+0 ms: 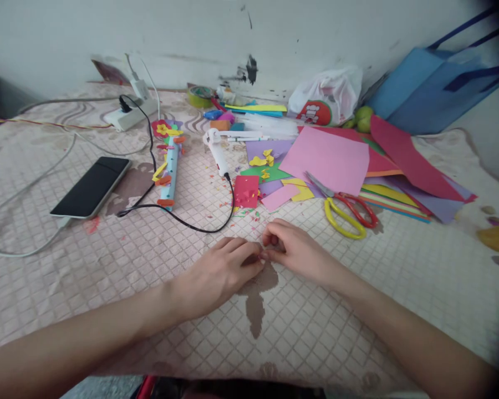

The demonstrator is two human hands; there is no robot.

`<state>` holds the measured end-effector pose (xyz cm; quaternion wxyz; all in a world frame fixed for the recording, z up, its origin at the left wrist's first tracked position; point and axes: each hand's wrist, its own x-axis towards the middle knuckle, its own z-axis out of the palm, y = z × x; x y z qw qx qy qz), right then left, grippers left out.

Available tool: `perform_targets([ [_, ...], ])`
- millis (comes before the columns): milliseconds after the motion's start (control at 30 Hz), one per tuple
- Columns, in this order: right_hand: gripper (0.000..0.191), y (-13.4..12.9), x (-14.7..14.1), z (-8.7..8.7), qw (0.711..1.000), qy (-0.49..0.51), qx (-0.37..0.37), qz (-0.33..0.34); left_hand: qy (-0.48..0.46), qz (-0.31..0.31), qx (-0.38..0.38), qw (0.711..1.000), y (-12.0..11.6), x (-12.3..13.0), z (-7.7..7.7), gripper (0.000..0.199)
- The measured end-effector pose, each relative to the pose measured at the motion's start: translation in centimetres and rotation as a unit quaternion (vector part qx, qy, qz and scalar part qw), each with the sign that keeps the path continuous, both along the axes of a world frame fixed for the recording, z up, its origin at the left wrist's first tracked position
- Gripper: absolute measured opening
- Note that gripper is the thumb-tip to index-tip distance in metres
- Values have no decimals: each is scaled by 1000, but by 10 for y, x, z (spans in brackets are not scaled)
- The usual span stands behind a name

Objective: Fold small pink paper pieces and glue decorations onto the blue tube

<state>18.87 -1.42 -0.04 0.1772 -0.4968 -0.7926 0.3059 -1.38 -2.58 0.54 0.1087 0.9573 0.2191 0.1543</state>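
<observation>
My left hand [228, 266] rests on the quilted tablecloth [307, 343], its thumb and index finger pinched together. Against them, fingertip to fingertip, is my right hand [293, 249], with its fingers curled in a pinch too. Whatever lies between the fingertips is too small or hidden to make out. Just beyond the hands are a red paper piece [246, 191] and tiny paper scraps. A white glue gun [218, 155] with a black cord lies farther off. To the right, scissors [345, 213] with yellow and red handles lie partly on coloured paper sheets [328, 158].
A light blue paper strip [171, 166] decorated with paper flowers lies at the left. Near it are a phone [91, 187] on a charging cable and a power strip [131, 113]. At the back stand a white plastic bag [328, 94] and a blue bag [432, 88].
</observation>
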Motion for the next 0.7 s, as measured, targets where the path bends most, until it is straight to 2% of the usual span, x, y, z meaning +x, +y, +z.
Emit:
perform_targets([
  [100, 10, 4, 4, 1, 1000, 16, -9, 21, 50, 0, -20, 999, -1, 0, 0, 21],
  [233, 2, 0, 10, 1, 997, 54, -47, 28, 49, 2, -13, 999, -1, 0, -1, 21],
  [500, 6, -13, 0, -4, 999, 17, 16, -37, 54, 1, -10, 998, -2, -1, -1, 20],
  [700, 12, -15, -5, -7, 998, -4, 19, -59, 54, -2, 5, 999, -2, -1, -1, 21],
])
